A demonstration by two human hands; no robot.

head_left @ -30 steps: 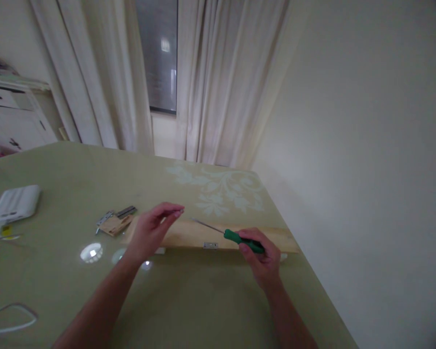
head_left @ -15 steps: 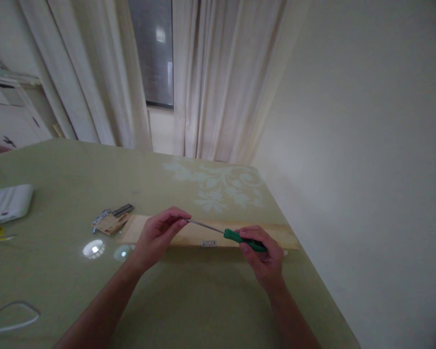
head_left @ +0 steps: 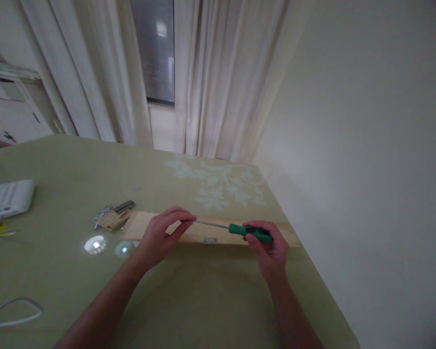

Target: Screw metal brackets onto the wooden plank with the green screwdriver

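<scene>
My right hand is wrapped round the green and black handle of a screwdriver, whose metal shaft points left. At the tip of that shaft, the thumb and fingers of my left hand are pinched together. Whatever small thing may sit between them is hidden. Both hands are above a long pale wooden board lying across the table. On the board's near edge, below the shaft, is a small metal hinge.
Left of the board lie a small wooden piece, a dark metal hinge and a lighter metal plate. Farther left are a white box-shaped device and a white cable. A wall borders the table's right side.
The screwdriver and my right hand have shifted slightly right, and the handle has turned a little in the grip. My left fingers have moved slightly right, still at the tip.
</scene>
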